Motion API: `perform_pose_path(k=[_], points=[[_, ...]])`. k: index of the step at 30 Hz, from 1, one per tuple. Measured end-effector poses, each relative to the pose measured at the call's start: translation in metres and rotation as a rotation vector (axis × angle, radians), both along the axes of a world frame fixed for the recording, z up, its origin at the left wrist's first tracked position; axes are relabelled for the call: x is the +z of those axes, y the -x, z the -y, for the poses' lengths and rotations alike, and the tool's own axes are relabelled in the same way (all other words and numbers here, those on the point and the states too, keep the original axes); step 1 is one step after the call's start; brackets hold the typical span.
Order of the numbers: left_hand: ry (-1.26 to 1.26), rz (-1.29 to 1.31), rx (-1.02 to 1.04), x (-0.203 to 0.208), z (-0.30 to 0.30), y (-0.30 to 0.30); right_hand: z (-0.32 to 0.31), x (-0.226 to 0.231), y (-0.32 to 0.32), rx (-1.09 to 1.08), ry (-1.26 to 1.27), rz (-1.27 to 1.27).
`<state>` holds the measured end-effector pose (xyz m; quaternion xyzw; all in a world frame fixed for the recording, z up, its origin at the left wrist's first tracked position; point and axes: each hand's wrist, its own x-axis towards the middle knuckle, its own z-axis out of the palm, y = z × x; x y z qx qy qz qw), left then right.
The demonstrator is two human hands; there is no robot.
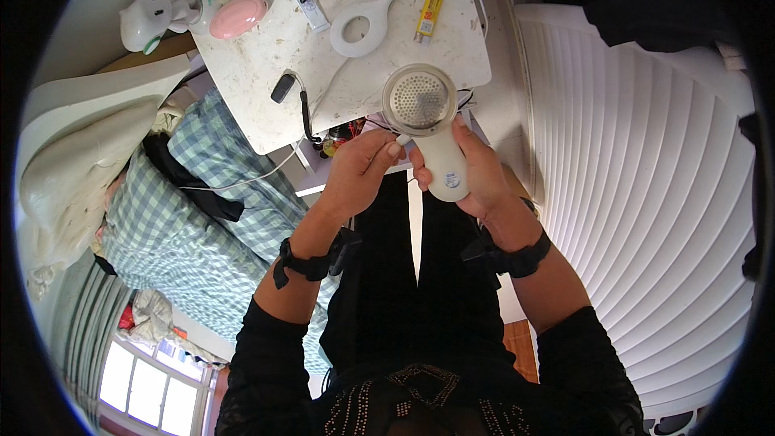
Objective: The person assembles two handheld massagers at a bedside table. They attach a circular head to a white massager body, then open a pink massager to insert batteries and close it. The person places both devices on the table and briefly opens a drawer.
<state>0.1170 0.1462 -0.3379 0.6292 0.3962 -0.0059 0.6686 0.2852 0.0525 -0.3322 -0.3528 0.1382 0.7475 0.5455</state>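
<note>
My right hand wraps around the handle of a white lint remover, its thumb along the right side and fingertips showing at the left. The lint remover's round head, with a perforated metal mesh, faces up and points away from me. Just left of its neck, my left hand is closed in a pinch. A small white piece pokes out between its thumb and forefinger, close against the lint remover; what it is I cannot make out. Both wrists wear black straps.
Beyond my hands stands a stained white table with a white ring-shaped lamp, a yellow box, a pink oval case and a small black device. An open drawer holds clutter. At left lies checked bedding; at right hangs a white pleated partition.
</note>
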Motion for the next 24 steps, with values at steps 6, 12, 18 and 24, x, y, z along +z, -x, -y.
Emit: perform_pose_path(k=[6, 12, 18, 24], points=[[0.006, 0.010, 0.007, -0.001, -0.001, 0.000, -0.001, 0.001, -0.001, -0.010, 0.014, 0.011], [0.074, -0.027, 0.075, -0.004, 0.001, -0.001, -0.002, 0.001, 0.000, -0.021, 0.052, 0.014], [-0.179, -0.092, 0.151, -0.009, -0.001, 0.002, -0.002, 0.008, 0.007, 0.079, 0.049, 0.477], [-0.111, -0.061, 0.376, -0.019, 0.009, 0.023, 0.000, 0.025, 0.005, 0.265, -0.030, 1.093]])
